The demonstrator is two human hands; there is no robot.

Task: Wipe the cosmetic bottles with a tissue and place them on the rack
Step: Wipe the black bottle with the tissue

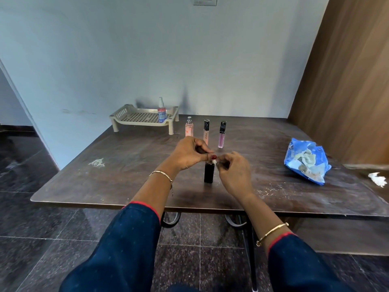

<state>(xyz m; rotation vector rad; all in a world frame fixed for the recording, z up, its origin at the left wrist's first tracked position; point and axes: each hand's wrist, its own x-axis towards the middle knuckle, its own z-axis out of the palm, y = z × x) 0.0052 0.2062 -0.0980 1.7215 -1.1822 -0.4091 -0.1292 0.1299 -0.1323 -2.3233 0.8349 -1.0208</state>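
A small dark bottle point(209, 173) stands upright near the table's middle front. My left hand point(189, 153) grips its top from above, thumb and fingers curled round the cap. My right hand point(234, 170) is just right of the bottle's top, its fingers curled and pinching a small pale scrap that looks like tissue point(219, 158), blurred. Behind stand a pink spray bottle point(189, 128), a peach tube with a black cap point(206, 131) and a lilac tube with a black cap point(221, 134). The beige rack point(134, 120) at the back holds a clear spray bottle point(161, 111).
A blue tissue pack point(305, 161) lies at the right of the dark table point(105, 182), with a crumpled white tissue point(377, 179) beyond it near the right edge. A wooden panel point(347, 81) rises at the right. White smears mark the tabletop.
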